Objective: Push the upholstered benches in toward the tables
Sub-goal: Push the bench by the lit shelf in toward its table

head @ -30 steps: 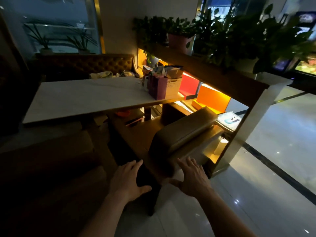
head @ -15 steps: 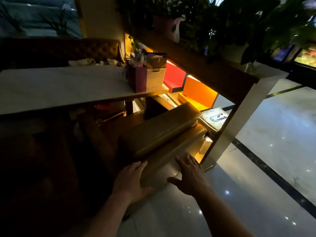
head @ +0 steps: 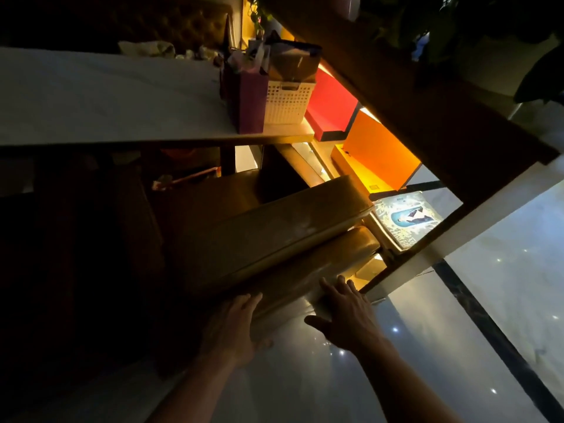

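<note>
Bench (head: 274,239); both palms flat against back

Dark left half of frame is swallowing the tan upholstered bench (head: 274,239) base and legs. White marble tabletop (head: 106,96) is running off the left edge. Both forearms are getting cropped at the bottom edge.

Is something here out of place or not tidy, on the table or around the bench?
Mostly tidy. Crumpled cloth lies loose at the table's far edge. Something with a pink stick-like part lies under the table; too dim to identify.
</note>
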A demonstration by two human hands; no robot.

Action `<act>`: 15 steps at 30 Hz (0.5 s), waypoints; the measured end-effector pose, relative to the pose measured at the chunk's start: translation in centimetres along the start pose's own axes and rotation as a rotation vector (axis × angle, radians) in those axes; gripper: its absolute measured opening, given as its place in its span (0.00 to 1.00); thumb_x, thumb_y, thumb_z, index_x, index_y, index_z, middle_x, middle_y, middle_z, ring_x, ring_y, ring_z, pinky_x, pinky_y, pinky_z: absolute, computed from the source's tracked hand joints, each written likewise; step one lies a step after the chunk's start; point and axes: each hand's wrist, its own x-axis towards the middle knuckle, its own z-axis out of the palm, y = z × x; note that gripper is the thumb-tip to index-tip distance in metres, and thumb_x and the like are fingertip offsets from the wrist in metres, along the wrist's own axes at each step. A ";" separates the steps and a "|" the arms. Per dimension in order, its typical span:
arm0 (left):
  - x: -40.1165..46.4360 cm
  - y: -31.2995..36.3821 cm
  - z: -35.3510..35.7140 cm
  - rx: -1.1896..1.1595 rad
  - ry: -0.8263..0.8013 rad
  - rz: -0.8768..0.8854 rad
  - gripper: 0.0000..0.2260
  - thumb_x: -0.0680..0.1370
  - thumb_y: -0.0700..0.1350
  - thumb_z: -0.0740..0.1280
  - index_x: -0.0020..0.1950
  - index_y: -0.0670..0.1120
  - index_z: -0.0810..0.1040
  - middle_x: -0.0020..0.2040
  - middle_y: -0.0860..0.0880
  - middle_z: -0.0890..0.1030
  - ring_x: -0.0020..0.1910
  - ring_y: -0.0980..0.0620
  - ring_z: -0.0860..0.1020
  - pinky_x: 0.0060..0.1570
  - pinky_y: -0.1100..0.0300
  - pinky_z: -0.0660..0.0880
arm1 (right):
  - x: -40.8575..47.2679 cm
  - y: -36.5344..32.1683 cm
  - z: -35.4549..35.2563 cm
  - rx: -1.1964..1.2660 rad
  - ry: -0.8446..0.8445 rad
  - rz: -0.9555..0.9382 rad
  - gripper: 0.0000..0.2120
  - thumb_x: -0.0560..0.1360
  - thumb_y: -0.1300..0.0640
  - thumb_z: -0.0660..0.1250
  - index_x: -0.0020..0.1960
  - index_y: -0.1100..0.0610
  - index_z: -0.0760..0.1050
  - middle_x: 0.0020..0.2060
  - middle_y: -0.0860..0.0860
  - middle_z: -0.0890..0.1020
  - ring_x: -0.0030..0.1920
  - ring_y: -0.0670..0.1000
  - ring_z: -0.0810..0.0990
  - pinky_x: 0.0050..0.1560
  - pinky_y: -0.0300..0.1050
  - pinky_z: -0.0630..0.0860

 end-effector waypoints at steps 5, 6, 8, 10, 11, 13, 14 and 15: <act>3.3 -0.1 2.5 0.007 0.050 -0.092 0.42 0.73 0.65 0.68 0.79 0.60 0.48 0.79 0.55 0.55 0.76 0.50 0.56 0.72 0.49 0.61 | 6.5 3.1 1.9 -0.026 -0.034 -0.058 0.45 0.73 0.31 0.65 0.81 0.44 0.47 0.81 0.56 0.47 0.80 0.60 0.44 0.78 0.62 0.51; 3.9 -0.1 2.9 0.019 0.058 -0.116 0.42 0.73 0.65 0.68 0.79 0.60 0.48 0.79 0.55 0.55 0.76 0.50 0.56 0.72 0.49 0.61 | 7.8 3.7 2.3 -0.032 -0.036 -0.071 0.46 0.72 0.31 0.65 0.80 0.44 0.47 0.81 0.56 0.47 0.80 0.60 0.44 0.78 0.62 0.51; 4.9 -0.1 3.6 0.041 0.080 -0.174 0.42 0.73 0.64 0.68 0.79 0.60 0.48 0.79 0.55 0.55 0.76 0.50 0.56 0.72 0.49 0.61 | 10.4 5.0 3.0 -0.046 -0.031 -0.107 0.47 0.71 0.30 0.66 0.80 0.44 0.46 0.81 0.56 0.47 0.80 0.60 0.44 0.78 0.63 0.53; 5.6 0.3 4.6 0.052 0.116 -0.236 0.42 0.72 0.64 0.68 0.79 0.60 0.47 0.79 0.55 0.55 0.76 0.49 0.57 0.71 0.49 0.61 | 12.8 6.2 3.6 -0.067 -0.009 -0.156 0.48 0.70 0.29 0.67 0.80 0.44 0.46 0.81 0.57 0.48 0.80 0.61 0.44 0.78 0.63 0.53; 5.8 0.5 5.1 0.059 0.138 -0.260 0.42 0.72 0.65 0.68 0.79 0.60 0.48 0.78 0.55 0.55 0.75 0.49 0.58 0.71 0.49 0.61 | 13.9 6.7 3.8 -0.073 0.008 -0.181 0.49 0.69 0.29 0.67 0.80 0.44 0.45 0.81 0.57 0.47 0.80 0.61 0.44 0.77 0.63 0.52; 6.2 1.0 6.1 0.084 0.178 -0.307 0.42 0.72 0.66 0.67 0.79 0.59 0.48 0.77 0.54 0.57 0.74 0.49 0.59 0.71 0.49 0.62 | 15.9 7.7 4.2 -0.077 0.032 -0.234 0.51 0.68 0.30 0.69 0.80 0.43 0.44 0.81 0.57 0.46 0.80 0.61 0.43 0.76 0.63 0.50; 6.4 1.2 6.6 0.097 0.192 -0.331 0.42 0.72 0.66 0.67 0.79 0.59 0.48 0.77 0.54 0.58 0.74 0.49 0.59 0.70 0.49 0.63 | 16.8 8.2 4.3 -0.080 0.036 -0.262 0.53 0.67 0.30 0.70 0.80 0.42 0.43 0.81 0.56 0.46 0.80 0.61 0.43 0.76 0.64 0.49; 6.6 1.4 7.1 0.108 0.204 -0.353 0.42 0.72 0.67 0.67 0.79 0.59 0.48 0.76 0.54 0.58 0.73 0.49 0.59 0.70 0.49 0.63 | 17.6 8.8 4.5 -0.086 0.036 -0.287 0.54 0.67 0.30 0.71 0.80 0.42 0.42 0.81 0.55 0.45 0.80 0.61 0.42 0.76 0.64 0.49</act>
